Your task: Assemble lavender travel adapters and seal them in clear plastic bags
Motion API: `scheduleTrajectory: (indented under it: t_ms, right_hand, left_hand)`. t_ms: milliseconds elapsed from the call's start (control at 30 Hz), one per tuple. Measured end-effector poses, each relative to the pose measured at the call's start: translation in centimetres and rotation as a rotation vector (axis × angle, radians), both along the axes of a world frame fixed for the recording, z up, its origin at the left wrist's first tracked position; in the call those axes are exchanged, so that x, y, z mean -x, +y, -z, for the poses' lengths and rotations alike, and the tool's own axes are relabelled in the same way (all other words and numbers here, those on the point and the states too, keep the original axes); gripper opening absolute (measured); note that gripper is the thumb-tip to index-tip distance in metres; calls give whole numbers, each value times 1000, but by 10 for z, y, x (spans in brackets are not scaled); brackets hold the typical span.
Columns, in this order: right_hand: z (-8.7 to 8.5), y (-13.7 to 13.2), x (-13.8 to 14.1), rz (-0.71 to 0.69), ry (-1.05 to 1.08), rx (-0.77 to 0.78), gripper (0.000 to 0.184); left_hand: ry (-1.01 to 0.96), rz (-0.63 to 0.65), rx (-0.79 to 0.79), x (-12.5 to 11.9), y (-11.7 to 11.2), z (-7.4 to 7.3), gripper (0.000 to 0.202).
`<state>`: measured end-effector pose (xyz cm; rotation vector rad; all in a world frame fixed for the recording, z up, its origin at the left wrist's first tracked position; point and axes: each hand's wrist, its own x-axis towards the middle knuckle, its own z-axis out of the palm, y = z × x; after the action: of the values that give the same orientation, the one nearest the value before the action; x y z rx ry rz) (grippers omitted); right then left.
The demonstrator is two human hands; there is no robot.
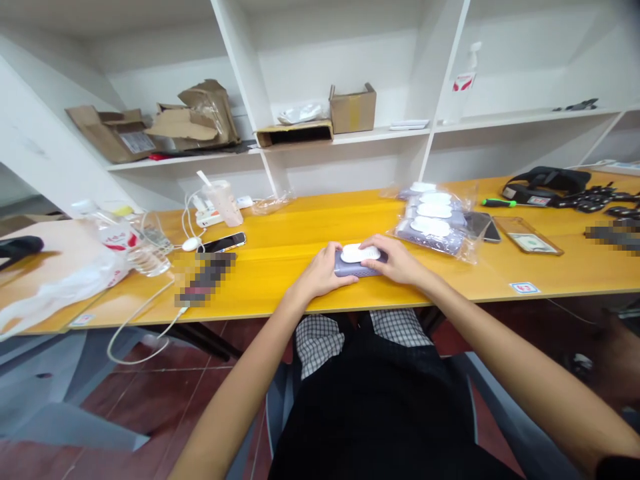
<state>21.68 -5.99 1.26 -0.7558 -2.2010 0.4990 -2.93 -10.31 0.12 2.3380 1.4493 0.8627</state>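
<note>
A lavender block with a white oval piece on top (pixel 356 253) rests on the yellow table near its front edge, held between my hands. My left hand (pixel 320 273) grips its left end, with the thumb along the front side. Around the right end are the fingers of my right hand (pixel 393 260), the index finger near the white piece and the thumb on the front. Part of the block is hidden by my fingers. To the right and farther back, several similar lavender and white items (pixel 433 210) lie in clear plastic bags.
At left stand a water bottle (pixel 130 240) and a drink cup (pixel 223 203), near a phone (pixel 223 243) and white cables. At right are a dark phone (pixel 484 227), a tan tray (pixel 530 235), a green-handled tool (pixel 499 203) and a black headset (pixel 545 187). Cardboard boxes (pixel 353 110) sit on the shelf.
</note>
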Motion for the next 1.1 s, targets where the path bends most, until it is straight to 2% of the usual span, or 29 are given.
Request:
scheduleTrajectory:
  t_ms: [133,400,500,633,767,867,1100]
  right_hand:
    - [12,-19,0,64,54,-50,24]
    - [20,-14,-3,47,135,-49,23]
    - [23,-14,-5,78,117,-50,29]
    - [26,-12,-5,186,171,-24,43]
    - [28,-6,-7,330,289,31,21]
    - [29,-4,-8,399,273,2,12]
    - [27,-8,-8,317,277,-38,12]
  left_hand:
    - [-14,35,-10,-1,-1,0,77]
    - [38,87,-32,-1,-2,-2,88]
    - [38,78,-26,0,-2,-1,93]
    - [49,78,-17,1,0,1,95]
    - [66,57,-23,3,2,2,98]
    - [64,53,-35,3,3,2,97]
    - [66,48,-12,4,1,-1,93]
